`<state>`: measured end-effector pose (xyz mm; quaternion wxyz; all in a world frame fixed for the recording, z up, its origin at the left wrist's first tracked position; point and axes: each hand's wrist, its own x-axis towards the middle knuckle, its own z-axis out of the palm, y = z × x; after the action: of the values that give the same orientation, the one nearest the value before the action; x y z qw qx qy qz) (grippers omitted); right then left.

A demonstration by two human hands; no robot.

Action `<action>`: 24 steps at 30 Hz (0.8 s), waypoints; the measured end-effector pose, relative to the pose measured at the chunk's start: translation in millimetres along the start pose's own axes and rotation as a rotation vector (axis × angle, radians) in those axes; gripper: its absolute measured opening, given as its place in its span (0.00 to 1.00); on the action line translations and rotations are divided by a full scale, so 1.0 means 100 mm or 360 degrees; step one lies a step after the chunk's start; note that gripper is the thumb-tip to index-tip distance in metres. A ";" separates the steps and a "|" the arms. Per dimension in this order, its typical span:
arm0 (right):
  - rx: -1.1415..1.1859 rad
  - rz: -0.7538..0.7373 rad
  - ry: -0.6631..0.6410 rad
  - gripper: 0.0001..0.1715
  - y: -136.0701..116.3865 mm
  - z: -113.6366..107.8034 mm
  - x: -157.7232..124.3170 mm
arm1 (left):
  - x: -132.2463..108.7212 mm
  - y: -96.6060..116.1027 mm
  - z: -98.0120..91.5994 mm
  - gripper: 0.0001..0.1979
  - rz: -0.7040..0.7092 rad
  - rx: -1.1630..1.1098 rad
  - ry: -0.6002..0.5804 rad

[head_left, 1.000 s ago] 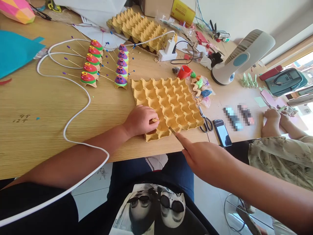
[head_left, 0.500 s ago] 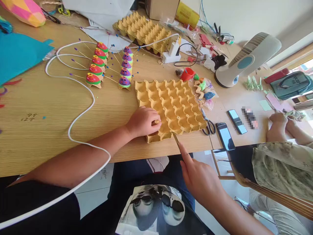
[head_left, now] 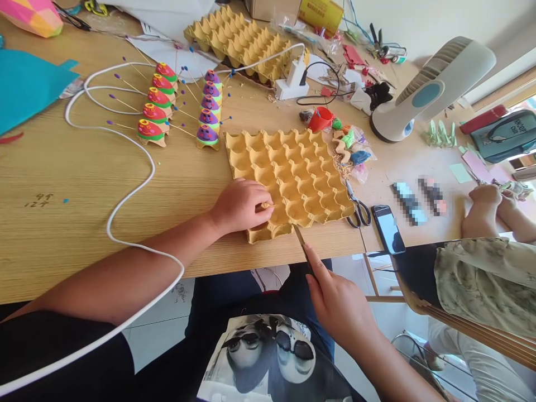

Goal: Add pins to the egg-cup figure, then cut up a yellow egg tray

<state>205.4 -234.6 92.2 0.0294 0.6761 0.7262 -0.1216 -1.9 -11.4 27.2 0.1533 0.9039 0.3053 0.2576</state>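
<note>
A yellow cardboard egg tray (head_left: 293, 184) lies near the front edge of the table. My left hand (head_left: 243, 206) rests on its front left part, with fingers curled closed around a ridge between the cups. My right hand (head_left: 339, 304) is wrapped around a knife (head_left: 300, 237), its forefinger stretched along the back. The knife's tip meets the tray's front rim, a little right of my left hand. The handle is mostly hidden in my palm.
Painted caterpillar-like egg-carton strips, one red (head_left: 157, 97) and one purple (head_left: 208, 111), stand at the back left. A white cable (head_left: 109, 223) crosses my left forearm. Scissors (head_left: 360, 212), a phone (head_left: 388, 229) and a fan (head_left: 393, 125) are to the right. Another person's hands (head_left: 486, 204) are at far right.
The view has shifted slightly, so most table items appear a little farther left or right. Both hands keep nearly the same places on the tray and knife.
</note>
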 end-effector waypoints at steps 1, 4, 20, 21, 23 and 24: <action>0.0051 0.0001 0.0025 0.37 0.02 0.02 -0.01 | 0.00 0.00 0.00 0.10 0.0004 0.0000 -0.0002; 0.0155 0.0017 0.0088 0.37 0.03 0.06 -0.01 | -0.01 0.00 0.00 0.10 0.0012 -0.0002 0.0000; 0.0121 -0.0031 0.0222 0.36 0.00 0.19 0.08 | -0.01 0.02 -0.03 0.09 -0.0050 -0.0003 -0.0033; 0.0111 -0.0037 0.0232 0.37 -0.01 0.19 0.08 | -0.01 0.02 -0.03 0.09 -0.0050 0.0001 -0.0035; 0.0092 -0.0049 0.0246 0.37 -0.01 0.20 0.08 | -0.01 0.02 -0.03 0.09 -0.0051 0.0010 -0.0040; 0.0083 -0.0052 0.0248 0.37 -0.01 0.20 0.08 | -0.01 0.02 -0.03 0.09 -0.0052 0.0016 -0.0041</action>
<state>201.3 -231.6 71.1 -0.0468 0.6720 0.7338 -0.0880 -3.2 -12.9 30.3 0.1569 0.9028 0.3193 0.2418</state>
